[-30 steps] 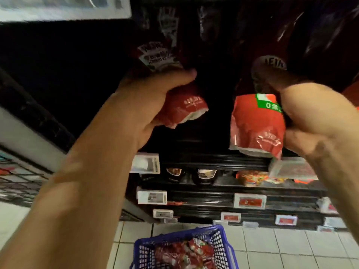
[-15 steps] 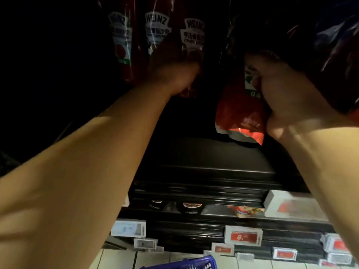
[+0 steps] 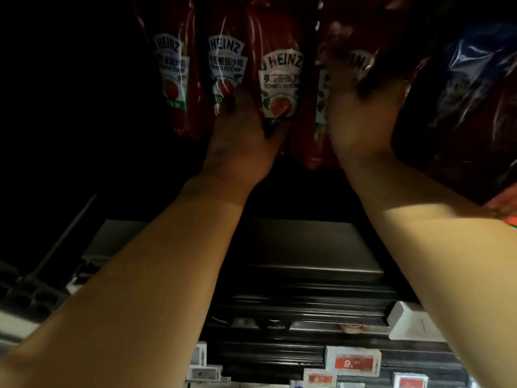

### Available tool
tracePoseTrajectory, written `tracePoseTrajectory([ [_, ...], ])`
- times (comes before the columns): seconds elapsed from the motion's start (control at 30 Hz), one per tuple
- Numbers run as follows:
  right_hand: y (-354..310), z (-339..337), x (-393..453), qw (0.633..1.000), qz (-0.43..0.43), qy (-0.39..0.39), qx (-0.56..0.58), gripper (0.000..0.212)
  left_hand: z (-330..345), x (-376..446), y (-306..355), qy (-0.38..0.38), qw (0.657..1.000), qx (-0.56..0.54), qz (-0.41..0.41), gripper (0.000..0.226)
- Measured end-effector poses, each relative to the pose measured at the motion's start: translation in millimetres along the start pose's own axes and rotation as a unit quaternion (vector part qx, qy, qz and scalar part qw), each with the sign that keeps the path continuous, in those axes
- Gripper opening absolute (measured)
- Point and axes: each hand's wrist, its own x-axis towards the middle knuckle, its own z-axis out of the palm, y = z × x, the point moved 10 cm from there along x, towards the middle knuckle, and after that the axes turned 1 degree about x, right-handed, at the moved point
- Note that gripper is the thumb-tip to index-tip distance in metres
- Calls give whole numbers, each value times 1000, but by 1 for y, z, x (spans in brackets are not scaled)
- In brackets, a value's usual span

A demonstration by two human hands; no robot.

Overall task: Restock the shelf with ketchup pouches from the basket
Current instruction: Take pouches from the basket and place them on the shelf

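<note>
Dark red ketchup pouches (image 3: 281,85), white Heinz labels, stand upright side by side. Left hand (image 3: 240,141) grips one pouch's lower part. Right hand (image 3: 361,113) grips the neighbouring pouch (image 3: 321,107), fingers curled over it.

**Dim shelf, lit forearms**

The view is dark overall, with the upper left nearly black. Light falls from behind and below onto both forearms, which glow pale yellow, while the left hand (image 3: 240,135) and right hand (image 3: 361,113) sink into shadow. White labels on the ketchup pouches (image 3: 279,85) catch faint streaks of glare. The right hand is smeared by motion blur. Wide-angle distortion bends the shelf (image 3: 307,270) edges and stretches the arms at the corners. The price tags (image 3: 352,361) are soft.
</note>
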Motion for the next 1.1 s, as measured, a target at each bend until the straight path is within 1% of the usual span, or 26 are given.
tracePoseTrajectory([
  [0.03,4,3,-3,1000,-22,-9,-12,24,-2,1,-2,11,1000,7,-5,81],
  [0.07,11,7,-5,999,-19,-23,-22,28,-5,2,-4,20,1000,18,-7,81],
  [0.17,33,17,-5,995,25,-77,-63,62,-11,1,-6,44,999,17,-10,75],
  [0.23,40,18,-6,985,36,-100,-136,79,-16,-1,-6,65,998,3,-21,72],
  [0.3,46,18,-9,960,33,-129,-247,94,-20,-2,-4,82,996,3,-19,66],
  [0.37,55,17,-13,924,47,-152,-349,103,-25,-4,-1,99,995,8,-14,61],
  [0.43,65,21,-17,883,67,-184,-426,104,-27,-5,1,109,994,17,-12,61],
  [0.5,75,28,-17,846,82,-225,-477,97,-26,-4,4,111,993,35,-2,62],
  [0.53,76,30,-15,838,85,-231,-487,95,-26,-4,4,111,993,38,-3,61],
  [0.57,75,29,-13,844,85,-220,-481,95,-26,-4,4,111,993,37,-5,61],
  [0.6,70,27,-11,858,83,-200,-465,96,-25,-4,3,113,993,33,-9,60],
  [0.73,42,11,-13,917,23,-112,-381,94,-26,-5,2,128,991,22,-11,54],
  [0.77,39,8,-13,925,20,-99,-365,95,-25,-4,3,127,992,21,-7,52],
  [0.93,55,14,-4,919,58,-123,-369,93,-21,1,7,110,993,40,4,42],
  [1.0,56,13,-3,922,64,-120,-362,90,-20,1,7,96,995,39,1,41],
  [1.07,48,11,-7,931,49,-105,-347,88,-27,-3,4,111,993,34,-12,48],
  [1.1,42,8,-10,934,40,-92,-342,89,-37,-5,-1,140,989,43,-34,57],
])
